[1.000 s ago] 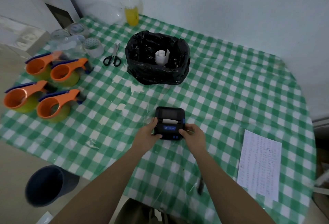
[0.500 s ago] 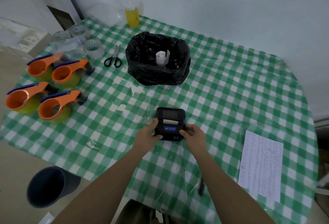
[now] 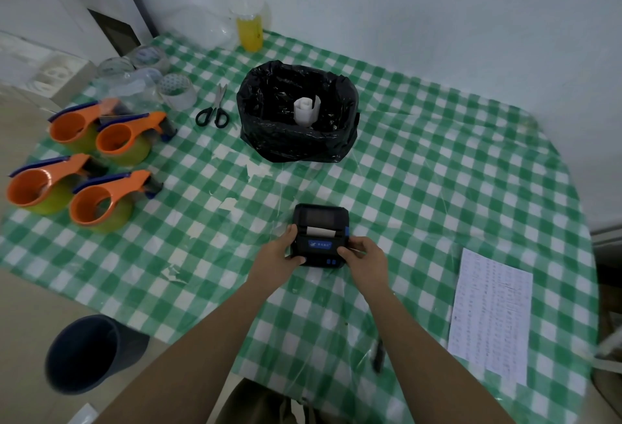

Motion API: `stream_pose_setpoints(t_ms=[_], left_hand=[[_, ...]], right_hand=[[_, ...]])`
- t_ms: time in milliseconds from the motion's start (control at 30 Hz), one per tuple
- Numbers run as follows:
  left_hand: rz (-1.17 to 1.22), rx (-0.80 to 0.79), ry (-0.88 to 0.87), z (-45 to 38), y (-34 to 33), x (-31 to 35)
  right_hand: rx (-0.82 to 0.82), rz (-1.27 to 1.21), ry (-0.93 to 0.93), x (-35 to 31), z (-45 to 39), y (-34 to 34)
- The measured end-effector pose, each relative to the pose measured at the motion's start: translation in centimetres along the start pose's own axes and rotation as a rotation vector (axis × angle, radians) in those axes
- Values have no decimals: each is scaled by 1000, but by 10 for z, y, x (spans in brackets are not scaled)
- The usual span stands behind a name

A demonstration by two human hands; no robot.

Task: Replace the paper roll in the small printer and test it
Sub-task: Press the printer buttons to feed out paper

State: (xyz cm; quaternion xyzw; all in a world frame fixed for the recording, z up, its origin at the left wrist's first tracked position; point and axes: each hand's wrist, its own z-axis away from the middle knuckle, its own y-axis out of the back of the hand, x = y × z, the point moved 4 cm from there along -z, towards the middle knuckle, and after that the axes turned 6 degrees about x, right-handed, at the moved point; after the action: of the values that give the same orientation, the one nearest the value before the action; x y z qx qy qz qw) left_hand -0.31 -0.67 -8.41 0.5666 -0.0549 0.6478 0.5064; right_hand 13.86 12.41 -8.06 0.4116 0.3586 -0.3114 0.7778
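My left hand [image 3: 276, 255] and right hand [image 3: 365, 260] clasp the small black printer [image 3: 320, 234] from either side, fingers curled snug against its edges. It sits flat on the checked counter [image 3: 437, 188], white paper showing at its slot. Beyond the printer, a curled paper roll [image 3: 306, 110] stands in the black-lined bin [image 3: 296, 141].

four orange tape dispensers [image 3: 84, 167], scissors [image 3: 213, 110], yellow drink [image 3: 249, 32], printed sheet [image 3: 489, 316]
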Motion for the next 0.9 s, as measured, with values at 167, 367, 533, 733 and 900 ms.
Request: stream_pose_setpoints(t_ms=[167,367,533,733,900], left_hand=[[16,0,9,1,1,1],[21,-3,11,2,2,2],[5,-4,8,2,2,2],[1,-5,14,1,2,3],[24,-5,12,2,2,3]], right_hand=[[6,-7,0,0,1,0],[9,-7,0,-1,2,0],[9,-4,6,-2,3,0],[11,9,2,-2,3,0],[8,2,-2,-2,3,0]])
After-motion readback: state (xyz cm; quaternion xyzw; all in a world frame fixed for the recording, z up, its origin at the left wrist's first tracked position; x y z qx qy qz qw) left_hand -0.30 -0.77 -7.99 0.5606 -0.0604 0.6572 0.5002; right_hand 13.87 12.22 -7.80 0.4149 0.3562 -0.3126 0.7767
